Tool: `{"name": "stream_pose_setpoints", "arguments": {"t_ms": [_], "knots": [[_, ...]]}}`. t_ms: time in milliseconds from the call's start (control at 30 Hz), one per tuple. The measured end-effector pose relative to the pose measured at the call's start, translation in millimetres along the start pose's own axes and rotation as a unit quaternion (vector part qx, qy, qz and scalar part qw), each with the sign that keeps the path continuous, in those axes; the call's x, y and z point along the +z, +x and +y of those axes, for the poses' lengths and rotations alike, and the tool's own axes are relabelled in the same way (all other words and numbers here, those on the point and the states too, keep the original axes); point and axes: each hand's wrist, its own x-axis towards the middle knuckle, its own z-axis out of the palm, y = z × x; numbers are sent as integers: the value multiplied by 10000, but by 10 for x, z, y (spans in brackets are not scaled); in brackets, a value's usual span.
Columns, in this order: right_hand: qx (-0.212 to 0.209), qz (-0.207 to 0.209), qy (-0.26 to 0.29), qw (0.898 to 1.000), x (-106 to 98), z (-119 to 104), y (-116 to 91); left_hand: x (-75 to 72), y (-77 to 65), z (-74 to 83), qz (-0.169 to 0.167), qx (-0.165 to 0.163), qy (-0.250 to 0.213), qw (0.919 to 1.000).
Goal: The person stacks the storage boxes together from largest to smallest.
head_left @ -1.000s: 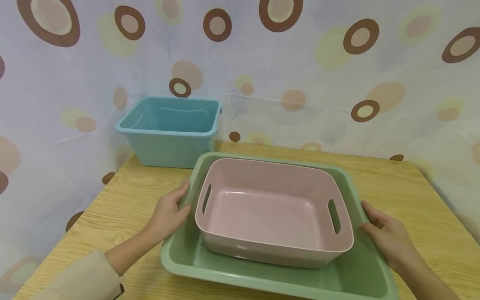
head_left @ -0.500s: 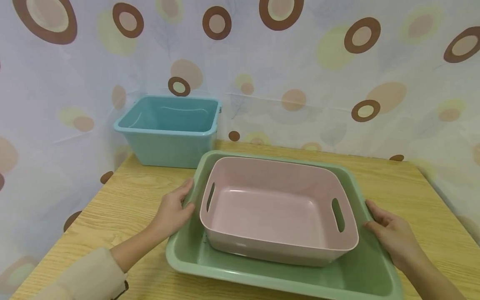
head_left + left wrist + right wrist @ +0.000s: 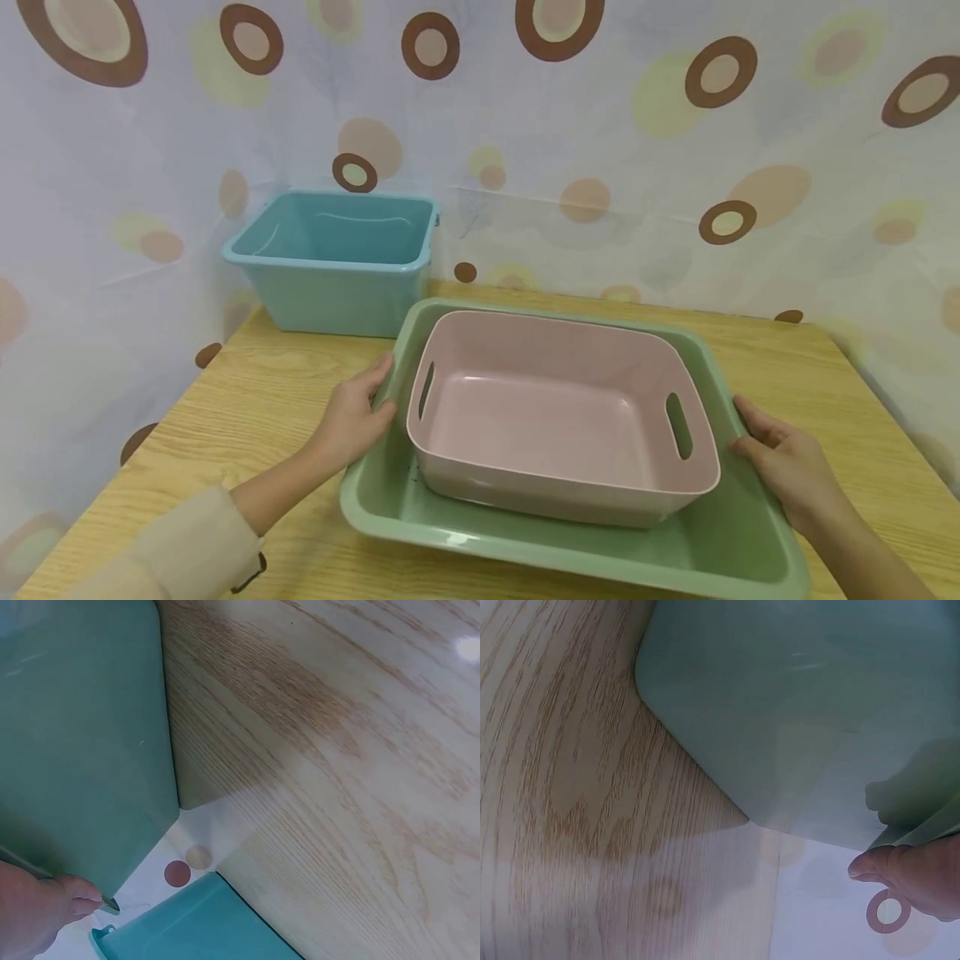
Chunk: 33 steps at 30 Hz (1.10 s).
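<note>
A large green plastic basin (image 3: 570, 567) stands on the table in the head view, turned slightly askew. Inside it sits a smaller pink plastic basket (image 3: 555, 425) with a slot handle at each end. My left hand (image 3: 348, 421) grips the green basin's left rim, thumb on top and fingers around the outside. On the opposite side my right hand (image 3: 787, 467) grips the right rim in the same way. Both wrist views show the basin's outer wall, with the left fingers (image 3: 79, 892) and the right fingers (image 3: 877, 862) at the rim's underside.
Behind and to the left, a light blue plastic tub (image 3: 337, 296) stands on the wooden table (image 3: 262, 383), close to the green basin's far left corner. A patterned cloth (image 3: 540, 150) with brown rings hangs behind the table and along its sides.
The green basin, with the pink basket inside, has shifted a little to the right and slightly away from me. Both hands have kept their grip on its rims.
</note>
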Motion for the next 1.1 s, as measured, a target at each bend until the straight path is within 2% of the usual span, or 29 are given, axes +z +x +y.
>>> {"name": "stream_pose_setpoints", "arguments": {"t_ms": [200,700,1100], "knots": [[-1,64,-42,10000,-3,-12,40,2,31,-1,64,87,72,9999],[-28,72,120,9999,-40,24,97,58,129,-18,69,-110,-151,9998],[-2,3,301,9995,-90,17,134,107,177,-44,112,-49,-180,9998]]}}
